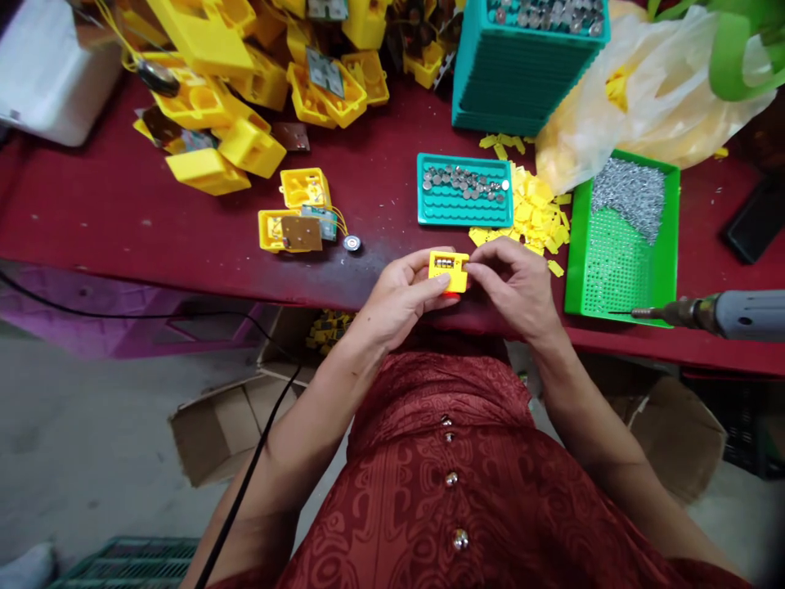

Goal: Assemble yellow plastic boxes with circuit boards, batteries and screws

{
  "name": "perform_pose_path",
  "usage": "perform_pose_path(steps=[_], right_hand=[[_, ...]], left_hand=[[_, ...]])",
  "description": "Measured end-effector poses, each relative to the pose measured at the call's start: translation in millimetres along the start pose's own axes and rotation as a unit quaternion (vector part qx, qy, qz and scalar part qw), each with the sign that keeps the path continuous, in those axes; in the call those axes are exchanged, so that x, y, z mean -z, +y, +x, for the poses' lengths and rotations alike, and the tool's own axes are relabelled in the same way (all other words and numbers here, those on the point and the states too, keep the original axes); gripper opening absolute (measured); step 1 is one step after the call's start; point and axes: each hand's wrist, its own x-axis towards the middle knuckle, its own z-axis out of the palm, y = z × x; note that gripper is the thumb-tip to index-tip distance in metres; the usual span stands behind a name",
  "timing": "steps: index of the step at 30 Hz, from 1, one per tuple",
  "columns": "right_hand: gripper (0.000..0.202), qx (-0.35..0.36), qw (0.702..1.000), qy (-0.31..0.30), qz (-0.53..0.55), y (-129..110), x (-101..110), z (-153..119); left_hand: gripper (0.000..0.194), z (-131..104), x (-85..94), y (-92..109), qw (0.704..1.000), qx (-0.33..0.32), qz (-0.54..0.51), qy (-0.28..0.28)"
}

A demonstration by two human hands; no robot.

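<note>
My left hand (398, 298) grips a small yellow plastic case (457, 278) above the table's front edge, thumb across its face. An open slot in the case shows several silver button cells in a row, and a bit of red shows under its lower edge. At the case's right side, the thumb and fingers of my right hand (518, 286) are pinched together; whatever they hold is too small or hidden to make out. Just beyond my hands lies a teal tray (464, 217) of loose button cells, beside a pile of small yellow plastic covers (540, 217).
A green basket (673, 245) of small screws stands at right, with a power screwdriver (736, 314) reaching over its front edge. Stacked teal trays (521, 82), a plastic bag (662, 90) and yellow housings (239, 147) occupy the back. A wired, opened housing (270, 231) lies left.
</note>
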Motion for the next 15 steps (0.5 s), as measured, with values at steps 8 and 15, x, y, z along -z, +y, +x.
perform_pose_path(steps=[8,15], right_hand=[[0.012,0.050,0.996,0.044,-0.060,10,2,-8],[0.012,0.052,0.937,0.084,-0.335,39,-5,19]], left_hand=[[0.040,-7,-7.0,-2,0.999,0.034,0.005,0.033],[0.037,-6,-2.0,14,0.996,-0.040,0.025,0.072]])
